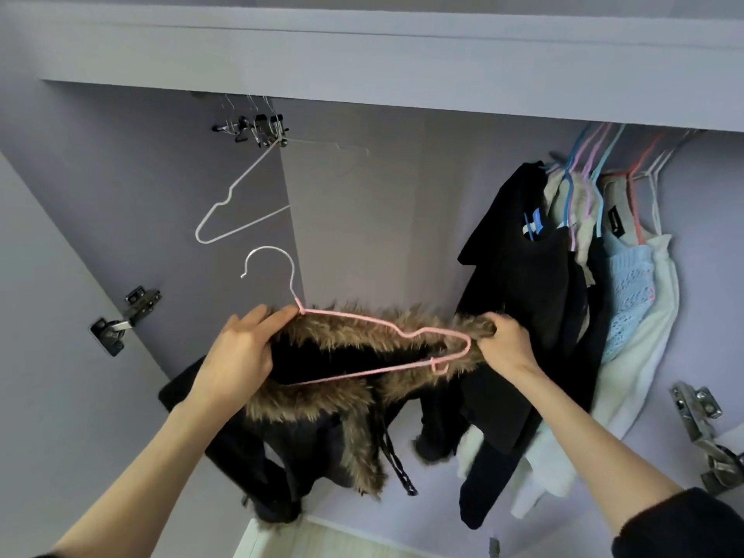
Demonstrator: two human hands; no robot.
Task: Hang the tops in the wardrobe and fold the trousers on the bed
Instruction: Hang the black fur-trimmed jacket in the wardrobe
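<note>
Inside an open wardrobe (120, 163), the left hand (237, 356) and right hand (505, 342) each grip a black fur-trimmed coat (322, 428) on a pink hanger (386, 326). No readable labels.

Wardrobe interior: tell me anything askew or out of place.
The white hanger at upper left dangles steeply tilted, seemingly caught among the clip hangers rather than hung squarely. The pink hanger lies across the fur-trimmed black coat, its hook on no rail, held by the left hand and right hand.

Wardrobe rail (660, 149) bearing hung tops (519, 251)
</note>
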